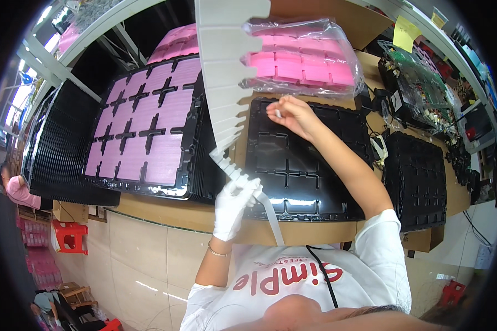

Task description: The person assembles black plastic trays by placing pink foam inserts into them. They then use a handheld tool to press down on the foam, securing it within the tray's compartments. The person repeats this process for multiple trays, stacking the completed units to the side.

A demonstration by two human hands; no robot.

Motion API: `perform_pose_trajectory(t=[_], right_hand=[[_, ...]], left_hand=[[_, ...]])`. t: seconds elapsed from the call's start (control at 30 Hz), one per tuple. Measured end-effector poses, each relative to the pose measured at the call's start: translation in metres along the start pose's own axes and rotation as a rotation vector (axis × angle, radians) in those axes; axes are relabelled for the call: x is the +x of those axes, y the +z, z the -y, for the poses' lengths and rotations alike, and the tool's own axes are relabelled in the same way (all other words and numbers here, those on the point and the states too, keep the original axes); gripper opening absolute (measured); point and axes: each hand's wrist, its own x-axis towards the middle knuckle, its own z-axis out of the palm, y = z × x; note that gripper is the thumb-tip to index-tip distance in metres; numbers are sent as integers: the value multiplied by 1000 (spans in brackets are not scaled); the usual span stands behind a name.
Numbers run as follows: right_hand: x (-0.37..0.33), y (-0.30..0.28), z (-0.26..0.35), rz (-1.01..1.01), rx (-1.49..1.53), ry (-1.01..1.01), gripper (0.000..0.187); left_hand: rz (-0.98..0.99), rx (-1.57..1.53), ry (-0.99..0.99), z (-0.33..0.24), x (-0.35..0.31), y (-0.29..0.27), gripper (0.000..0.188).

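My left hand point(234, 207), in a white glove, is closed around a long whitish strip point(221, 71) with a notched edge. The strip rises from the hand to the top of the picture, looking very large close to the camera. Its narrow tail point(271, 218) hangs below the glove toward the table edge. My bare right hand point(294, 116) hovers over the far part of a black plastic tray point(281, 149), fingertips pinched together. A small white bit point(278, 113) shows at those fingertips; its kind is too small to tell. The tray's visible compartments hold nothing.
To the left stands a stack of black trays, its top tray point(189, 138) filled with pink foam pads point(163, 144). More black trays point(55, 149) stack beyond. A clear bag of pink foam point(298, 60) lies behind. At right are another black tray point(419, 176) and circuit boards point(419, 71).
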Motion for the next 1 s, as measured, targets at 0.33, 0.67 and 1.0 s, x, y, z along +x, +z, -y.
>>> perform_pose_trajectory(t=[0.33, 0.67, 1.0], right_hand=[[-188, 71, -37, -67, -633, 22, 11], [-188, 64, -57, 164, -1058, -825, 10], [-133, 64, -57, 442, -1292, -182, 10]], left_hand=[[42, -76, -19, 2, -26, 28, 13], [-202, -26, 175, 17, -33, 16, 9], [-177, 186, 12, 27, -44, -29, 30]])
